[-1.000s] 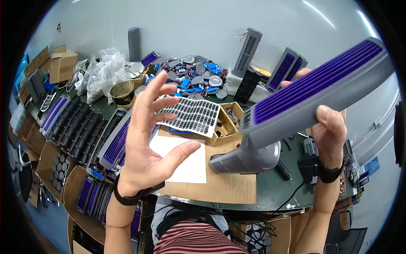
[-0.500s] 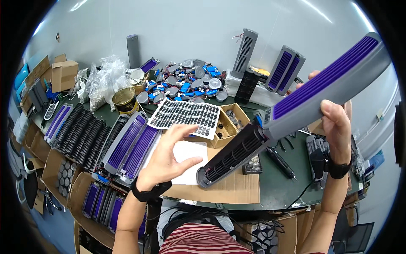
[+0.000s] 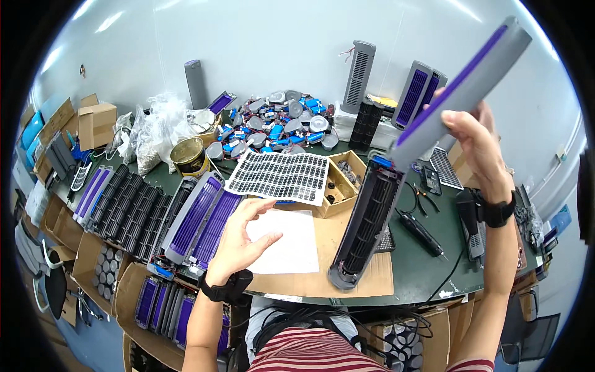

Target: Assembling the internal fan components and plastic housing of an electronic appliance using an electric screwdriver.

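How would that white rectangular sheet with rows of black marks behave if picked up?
The white rectangular sheet with rows of black marks is probably floppy, since it lies in waves; it looks thin, so likely light for its size.

Maroon-and-white striped shirt (image 3: 316,354), black wristbands (image 3: 498,215), boxy black wrist modules (image 3: 235,289)

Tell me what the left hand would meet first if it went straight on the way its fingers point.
Probably the black-patterned sheet, which lies just ahead of the left hand in the picture; depth is unclear, so the hand might pass above it.
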Action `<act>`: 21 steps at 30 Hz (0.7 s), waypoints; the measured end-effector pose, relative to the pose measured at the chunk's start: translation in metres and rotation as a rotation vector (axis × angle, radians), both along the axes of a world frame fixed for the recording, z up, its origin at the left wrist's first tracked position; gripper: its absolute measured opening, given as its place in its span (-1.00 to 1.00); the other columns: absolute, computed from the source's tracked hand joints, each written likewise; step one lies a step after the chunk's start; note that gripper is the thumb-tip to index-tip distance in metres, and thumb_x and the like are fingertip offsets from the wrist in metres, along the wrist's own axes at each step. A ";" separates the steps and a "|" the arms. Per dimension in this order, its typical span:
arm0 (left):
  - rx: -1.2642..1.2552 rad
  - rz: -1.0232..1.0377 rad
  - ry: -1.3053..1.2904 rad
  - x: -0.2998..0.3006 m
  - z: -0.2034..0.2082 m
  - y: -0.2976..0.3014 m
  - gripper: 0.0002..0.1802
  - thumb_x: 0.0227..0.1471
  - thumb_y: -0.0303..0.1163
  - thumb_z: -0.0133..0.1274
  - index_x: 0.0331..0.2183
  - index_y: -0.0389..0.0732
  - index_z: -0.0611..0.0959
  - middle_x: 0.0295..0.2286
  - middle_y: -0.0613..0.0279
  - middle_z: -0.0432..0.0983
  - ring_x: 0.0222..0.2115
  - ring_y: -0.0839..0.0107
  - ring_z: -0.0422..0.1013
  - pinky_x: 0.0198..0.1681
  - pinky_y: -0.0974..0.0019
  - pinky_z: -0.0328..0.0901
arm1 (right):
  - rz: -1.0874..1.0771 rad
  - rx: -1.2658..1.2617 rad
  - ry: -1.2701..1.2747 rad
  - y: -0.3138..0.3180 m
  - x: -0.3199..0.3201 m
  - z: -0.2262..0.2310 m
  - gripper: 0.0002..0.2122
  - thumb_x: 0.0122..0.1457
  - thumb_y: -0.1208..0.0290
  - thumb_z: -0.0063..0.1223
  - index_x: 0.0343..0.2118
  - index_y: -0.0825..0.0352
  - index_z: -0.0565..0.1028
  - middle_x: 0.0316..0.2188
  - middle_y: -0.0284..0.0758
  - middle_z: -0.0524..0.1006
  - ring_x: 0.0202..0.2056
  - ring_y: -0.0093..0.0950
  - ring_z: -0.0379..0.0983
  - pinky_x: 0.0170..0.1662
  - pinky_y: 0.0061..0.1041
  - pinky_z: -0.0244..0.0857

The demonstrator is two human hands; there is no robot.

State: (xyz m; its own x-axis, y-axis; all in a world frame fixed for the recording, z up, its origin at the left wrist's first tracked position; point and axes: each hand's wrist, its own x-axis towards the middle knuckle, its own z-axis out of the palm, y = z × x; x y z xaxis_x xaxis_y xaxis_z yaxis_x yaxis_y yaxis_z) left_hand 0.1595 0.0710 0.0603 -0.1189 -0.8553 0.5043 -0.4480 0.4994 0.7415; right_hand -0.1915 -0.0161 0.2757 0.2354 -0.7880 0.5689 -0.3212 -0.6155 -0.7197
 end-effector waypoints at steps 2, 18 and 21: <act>0.013 0.002 -0.003 -0.004 0.003 -0.001 -0.36 -0.15 -0.36 0.34 0.01 -0.25 0.52 -0.12 0.13 0.47 -0.09 0.30 0.42 0.00 0.26 0.31 | 0.109 -0.093 -0.002 0.001 0.036 -0.008 -0.40 -0.09 0.22 0.31 -0.05 0.51 0.35 -0.24 -0.18 0.48 -0.20 -0.44 0.49 -0.15 -0.46 0.45; 0.028 -0.027 0.097 -0.007 0.014 -0.008 -0.34 -0.14 -0.38 0.35 0.04 -0.26 0.49 -0.10 0.17 0.45 -0.05 0.35 0.39 0.05 0.30 0.26 | 0.109 -0.034 0.186 0.042 0.013 -0.003 -0.38 -0.20 0.12 0.24 -0.10 0.49 0.43 -0.24 -0.16 0.49 -0.23 -0.34 0.50 -0.15 -0.35 0.43; -0.113 -0.128 0.050 -0.026 0.042 -0.012 -0.22 -0.25 -0.31 0.39 0.06 -0.22 0.48 -0.03 0.09 0.41 -0.01 0.23 0.38 0.08 0.20 0.25 | 0.214 -0.028 0.000 0.039 0.038 -0.005 -0.36 -0.16 0.27 0.39 -0.05 0.49 0.31 -0.26 -0.17 0.50 -0.26 -0.45 0.53 -0.25 -0.52 0.48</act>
